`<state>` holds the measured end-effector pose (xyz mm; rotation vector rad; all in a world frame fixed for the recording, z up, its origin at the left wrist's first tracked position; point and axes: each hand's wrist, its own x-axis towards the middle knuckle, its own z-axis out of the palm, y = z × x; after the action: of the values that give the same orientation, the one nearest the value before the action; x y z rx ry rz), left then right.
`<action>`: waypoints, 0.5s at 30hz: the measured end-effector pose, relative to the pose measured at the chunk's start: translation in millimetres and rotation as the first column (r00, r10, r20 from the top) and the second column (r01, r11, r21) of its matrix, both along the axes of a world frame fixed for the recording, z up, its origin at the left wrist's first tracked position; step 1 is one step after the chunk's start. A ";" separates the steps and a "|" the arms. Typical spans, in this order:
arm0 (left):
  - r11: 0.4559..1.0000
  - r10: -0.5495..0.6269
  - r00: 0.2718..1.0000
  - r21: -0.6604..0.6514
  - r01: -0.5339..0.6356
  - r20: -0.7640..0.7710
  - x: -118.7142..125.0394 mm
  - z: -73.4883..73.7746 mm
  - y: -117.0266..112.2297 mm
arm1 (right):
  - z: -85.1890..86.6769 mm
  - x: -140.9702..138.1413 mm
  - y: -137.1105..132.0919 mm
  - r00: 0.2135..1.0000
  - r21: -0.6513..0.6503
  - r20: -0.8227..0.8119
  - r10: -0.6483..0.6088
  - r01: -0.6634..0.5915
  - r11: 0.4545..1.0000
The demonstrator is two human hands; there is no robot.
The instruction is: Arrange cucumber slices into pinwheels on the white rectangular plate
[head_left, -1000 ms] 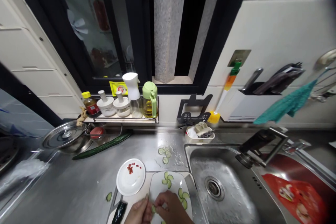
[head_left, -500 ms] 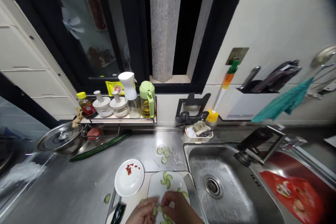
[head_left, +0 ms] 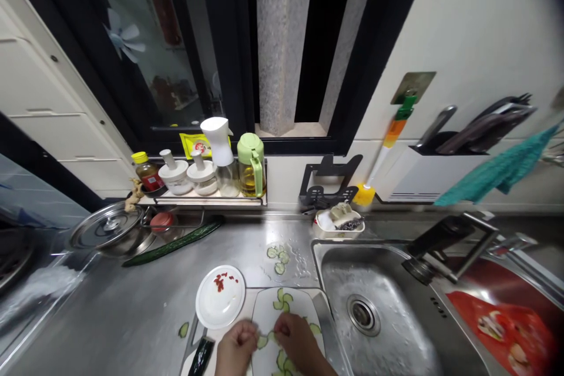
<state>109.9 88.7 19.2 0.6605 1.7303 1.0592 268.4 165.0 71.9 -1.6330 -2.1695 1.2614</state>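
Observation:
Over a white square plate [head_left: 263, 305], both hands work close together. My left hand [head_left: 238, 345] is closed in a pinch at the plate's left side, its fingertips on the edge of a cucumber slice [head_left: 262, 342]. My right hand [head_left: 298, 339] pinches another thin cucumber slice [head_left: 271, 335], partly hidden by the fingers. A pinwheel-like group of cucumber slices [head_left: 282, 299] lies at the plate's far edge. Further slices [head_left: 285, 364] sit nearer me, and one green slice [head_left: 314, 328] shows beside my right hand.
A round white plate [head_left: 211, 311] with red pieces stands left, beside a cut cucumber [head_left: 201, 357]. Loose slices [head_left: 278, 255] lie on the wet counter. A whole cucumber [head_left: 176, 245] rests below the condiment shelf [head_left: 211, 201]. The sink [head_left: 392, 317] is at right.
My hands have moved apart slightly, the left one to the left, leaving the cucumber slices between them in view. The whole view has shifted a little.

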 end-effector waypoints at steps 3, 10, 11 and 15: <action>0.999 -0.032 0.975 -0.009 0.031 -0.222 0.7 2.4 -0.4 | -1.5 -6.3 1.9 0.998 0.037 0.064 0.007 -0.009 0.999; 0.995 -0.103 0.891 -0.036 0.097 -0.443 -3.3 1.7 6.2 | 1.7 -19.4 -0.1 0.965 0.140 0.259 0.034 -0.072 0.988; 0.991 -0.130 0.889 -0.046 0.122 -0.439 -4.1 0.5 6.9 | 2.5 -21.2 -0.4 0.960 0.146 0.276 0.041 -0.084 0.986; 0.993 -0.105 0.876 -0.006 0.115 -0.470 -2.8 -2.9 6.9 | 4.4 -26.4 -0.8 0.943 0.157 0.325 0.067 -0.124 0.980</action>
<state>107.0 95.6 16.3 1.0878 2.0648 0.8836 242.1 164.3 76.3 -1.7787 -2.4920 0.8404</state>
